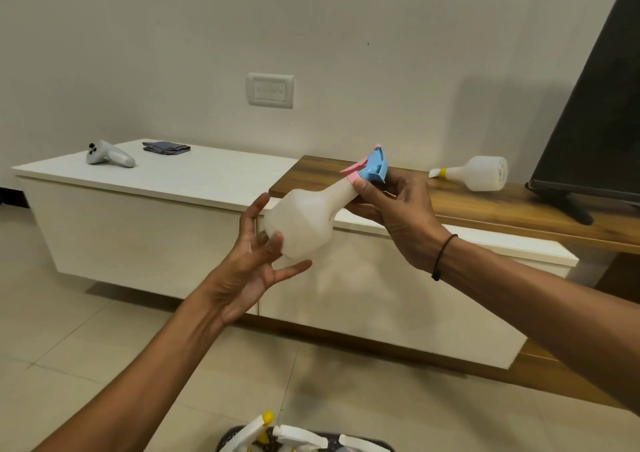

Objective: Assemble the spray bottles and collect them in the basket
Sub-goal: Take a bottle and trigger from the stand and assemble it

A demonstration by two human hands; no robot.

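A white translucent spray bottle (304,219) hangs tilted in the air in front of me, with a blue and pink trigger head (372,167) on its neck. My right hand (391,205) pinches the neck just below the head. My left hand (252,261) sits at the bottle's base with fingers spread, fingertips touching it. Another white bottle (479,173) with a yellow and white head lies on its side on the wooden shelf (485,209). At the bottom edge a basket (228,439) holds several white spray heads and bottles.
A low white cabinet (156,209) stands against the wall, carrying a grey controller (109,155) and a folded dark cloth (166,148). A black TV (595,122) stands on the wooden shelf at the right. Tiled floor lies below.
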